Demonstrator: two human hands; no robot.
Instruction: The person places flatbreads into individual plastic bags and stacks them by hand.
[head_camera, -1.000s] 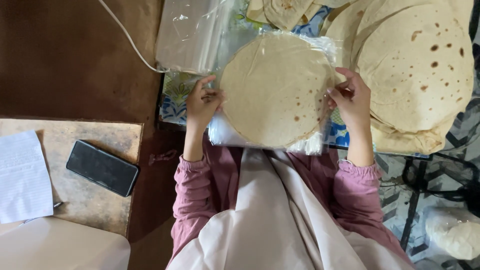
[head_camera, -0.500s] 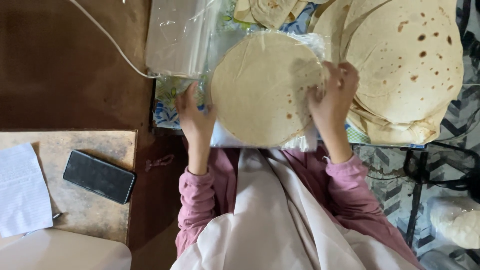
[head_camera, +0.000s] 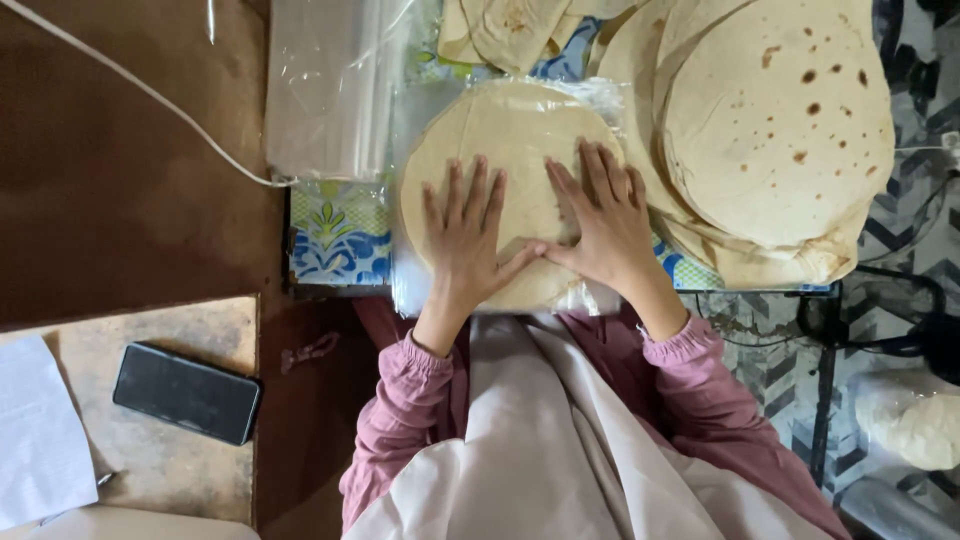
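View from above: 2 hands pressed flat, fingers spread, on a round flatbread (head_camera: 505, 130) in a clear plastic bag (head_camera: 410, 280), centre of the worktop (head_camera: 335, 240). Left hand (head_camera: 465, 235) & right hand (head_camera: 600, 220) lie side by side, thumbs touching, gripping nothing. Just right: a stack of browned flatbreads (head_camera: 775, 130). Far left, a black phone (head_camera: 187, 392) near paper (head_camera: 40, 440).

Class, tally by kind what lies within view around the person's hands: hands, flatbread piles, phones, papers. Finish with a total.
Hands: 2, left hand and right hand
Flatbread piles: 3, pressed flatbread stack, large flatbread pile, folded flatbreads
Black phone: 1
White paper: 1
Total: 7
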